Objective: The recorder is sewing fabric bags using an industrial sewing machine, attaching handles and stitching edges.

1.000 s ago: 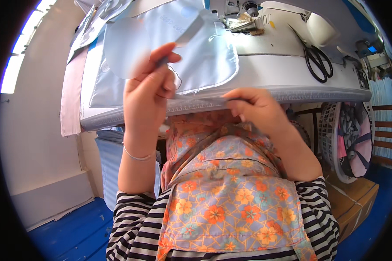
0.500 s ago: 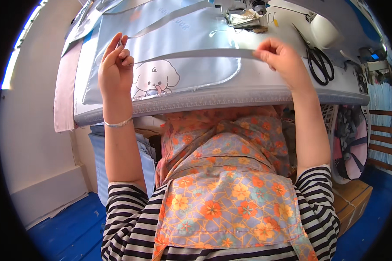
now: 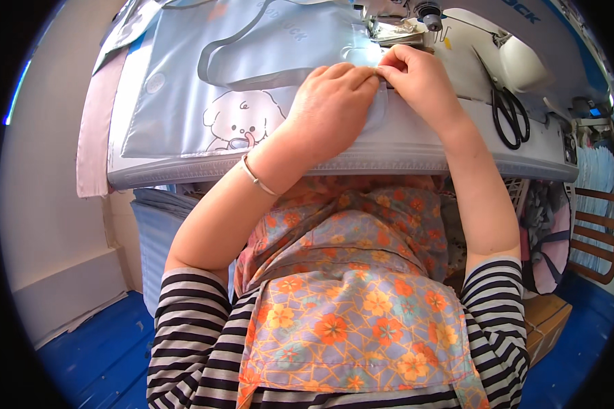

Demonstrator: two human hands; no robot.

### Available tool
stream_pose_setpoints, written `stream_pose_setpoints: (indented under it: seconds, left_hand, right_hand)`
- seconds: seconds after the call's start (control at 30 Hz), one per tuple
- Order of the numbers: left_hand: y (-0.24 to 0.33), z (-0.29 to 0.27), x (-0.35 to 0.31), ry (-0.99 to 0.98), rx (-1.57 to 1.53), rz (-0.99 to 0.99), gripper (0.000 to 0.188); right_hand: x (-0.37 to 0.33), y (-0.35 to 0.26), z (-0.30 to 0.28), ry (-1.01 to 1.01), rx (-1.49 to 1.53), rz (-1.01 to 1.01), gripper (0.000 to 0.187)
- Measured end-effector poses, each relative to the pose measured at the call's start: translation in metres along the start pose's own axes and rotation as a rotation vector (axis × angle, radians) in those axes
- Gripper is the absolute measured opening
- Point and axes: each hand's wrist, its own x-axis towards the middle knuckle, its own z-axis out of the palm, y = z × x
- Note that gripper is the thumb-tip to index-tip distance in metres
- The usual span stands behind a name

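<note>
Two bare hands, the left hand (image 3: 334, 105) and the right hand (image 3: 421, 78), are touching at the fingertips on the near side of the sewing machine (image 3: 488, 12). The grey strap (image 3: 259, 83) is lying to their left across the blue panel (image 3: 174, 95), its nearer run pointing left to right into the left hand, the one sitting closer to its loop. That hand is resting palm-down, fingers bent, its hold hidden; the right thumb and forefinger are pinching together, apparently on the strap's end.

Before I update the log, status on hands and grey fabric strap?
Left hand, right hand: fingertips meeting, grip hidden. Strap: looped over shiny pale-blue panel. Black-handled scissors: clear of hands.
</note>
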Motion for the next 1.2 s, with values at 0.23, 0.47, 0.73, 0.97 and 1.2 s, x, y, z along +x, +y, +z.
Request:
stream_pose_setpoints:
  seconds: [0.23,0.47,0.73,0.97,1.2]
  left_hand:
    - [-0.005,0.006,-0.002,0.027,-0.07,0.004,0.03]
    - [-0.022,0.004,0.003,-0.022,-0.002,0.013,0.036]
    - [-0.049,0.016,0.021,-0.01,0.025,0.018,0.035]
    - [-0.057,0.004,0.017,-0.089,-0.065,0.031,0.04]
    - [-0.11,-0.081,-0.061,-0.283,0.24,-0.295,0.052]
  right_hand:
    - [-0.023,0.008,-0.004,0.116,-0.368,-0.546,0.019]
    - [-0.018,0.008,-0.004,0.095,-0.43,-0.581,0.031]
    - [-0.003,0.015,0.0,0.121,-0.502,-0.591,0.033]
    - [-0.002,0.014,0.002,0.111,-0.52,-0.572,0.032]
    - [-0.002,0.016,0.002,0.148,-0.537,-0.61,0.03]
